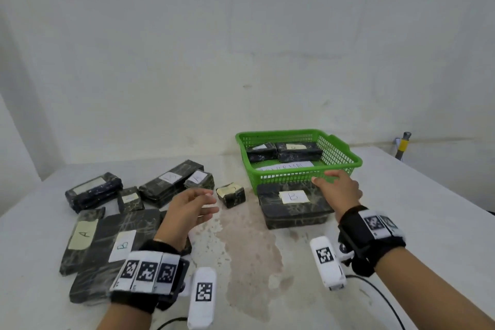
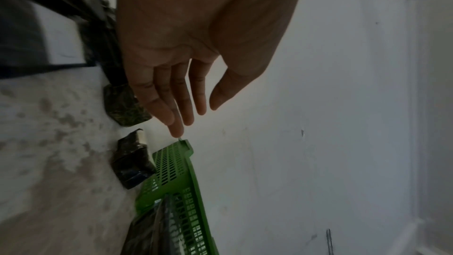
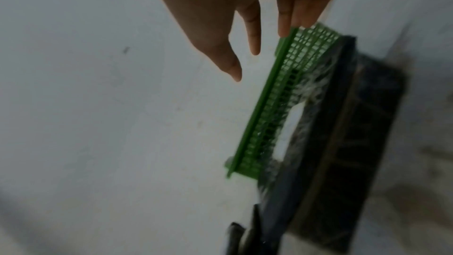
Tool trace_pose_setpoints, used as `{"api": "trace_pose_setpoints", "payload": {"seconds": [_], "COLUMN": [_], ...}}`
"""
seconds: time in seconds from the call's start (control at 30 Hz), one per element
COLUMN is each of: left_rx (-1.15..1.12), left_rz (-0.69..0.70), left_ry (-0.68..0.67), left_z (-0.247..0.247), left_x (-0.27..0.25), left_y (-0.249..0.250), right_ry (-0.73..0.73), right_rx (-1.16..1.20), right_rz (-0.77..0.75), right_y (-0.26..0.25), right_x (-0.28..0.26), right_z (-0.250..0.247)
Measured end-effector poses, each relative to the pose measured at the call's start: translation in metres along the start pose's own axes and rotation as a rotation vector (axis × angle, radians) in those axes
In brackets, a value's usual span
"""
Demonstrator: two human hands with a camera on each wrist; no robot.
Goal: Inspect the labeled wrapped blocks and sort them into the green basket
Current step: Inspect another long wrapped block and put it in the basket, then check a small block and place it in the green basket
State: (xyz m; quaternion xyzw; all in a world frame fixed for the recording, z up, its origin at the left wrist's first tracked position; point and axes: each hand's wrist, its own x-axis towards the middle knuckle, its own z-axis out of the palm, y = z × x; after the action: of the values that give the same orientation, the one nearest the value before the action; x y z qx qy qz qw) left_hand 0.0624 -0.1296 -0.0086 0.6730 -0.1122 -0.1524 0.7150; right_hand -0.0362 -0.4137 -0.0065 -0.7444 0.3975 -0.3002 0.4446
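The green basket (image 1: 340,154) stands at the back right of the table and holds two dark wrapped blocks (image 1: 298,150). A large block labelled B (image 1: 293,205) lies just in front of it. My right hand (image 1: 338,187) hovers over that block's far right corner by the basket's front rim (image 3: 264,104), fingers straight and empty. My left hand (image 1: 192,207) hangs open above the table, beside a small wrapped block (image 1: 231,194). Several more labelled blocks lie at the left, among them a long A block (image 1: 80,241) and a big B block (image 1: 117,252).
The white table (image 1: 401,222) has a brown stain (image 1: 249,244) down its middle. A wall runs close behind the basket. A grey tool with a yellow band (image 1: 403,146) leans at the far right. Black cables (image 1: 380,292) trail off my wrists.
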Motion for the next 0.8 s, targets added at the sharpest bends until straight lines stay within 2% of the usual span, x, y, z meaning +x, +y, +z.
{"api": "trace_pose_setpoints", "payload": {"seconds": [0.03, 0.1, 0.17, 0.23, 0.3, 0.37, 0.43, 0.6, 0.7, 0.8], "left_rx": [0.047, 0.169, 0.319, 0.500, 0.710, 0.947, 1.075, 1.091, 1.065, 0.922], "left_rz": [0.004, 0.027, 0.049, 0.076, 0.059, 0.001, -0.053, -0.103, -0.170, -0.224], "left_ry": [-0.006, -0.002, 0.024, 0.054, 0.043, -0.034, -0.054, -0.016, -0.068, -0.101], "left_z": [0.005, 0.016, 0.028, 0.039, 0.047, 0.051, 0.055, 0.056, 0.055, 0.053], "left_x": [0.008, 0.029, 0.055, 0.078, 0.099, 0.113, 0.120, 0.135, 0.133, 0.124], "left_y": [0.006, 0.013, 0.014, 0.011, 0.005, -0.002, -0.006, -0.016, -0.009, 0.003], "right_ry": [-0.022, -0.175, -0.368, -0.498, -0.537, -0.528, -0.538, -0.580, -0.593, -0.608], "right_rx": [0.129, 0.317, 0.375, 0.385, 0.404, 0.460, 0.549, 0.561, 0.552, 0.544], "right_rz": [-0.031, -0.027, 0.027, 0.066, 0.055, 0.042, 0.063, 0.058, 0.056, 0.052], "right_y": [-0.005, -0.015, -0.016, -0.012, -0.005, -0.001, 0.001, 0.009, 0.011, 0.007], "right_x": [-0.009, -0.029, -0.047, -0.059, -0.064, -0.063, -0.059, -0.053, -0.050, -0.050], "right_z": [0.003, 0.010, 0.024, 0.038, 0.049, 0.051, 0.047, 0.042, 0.042, 0.042]}}
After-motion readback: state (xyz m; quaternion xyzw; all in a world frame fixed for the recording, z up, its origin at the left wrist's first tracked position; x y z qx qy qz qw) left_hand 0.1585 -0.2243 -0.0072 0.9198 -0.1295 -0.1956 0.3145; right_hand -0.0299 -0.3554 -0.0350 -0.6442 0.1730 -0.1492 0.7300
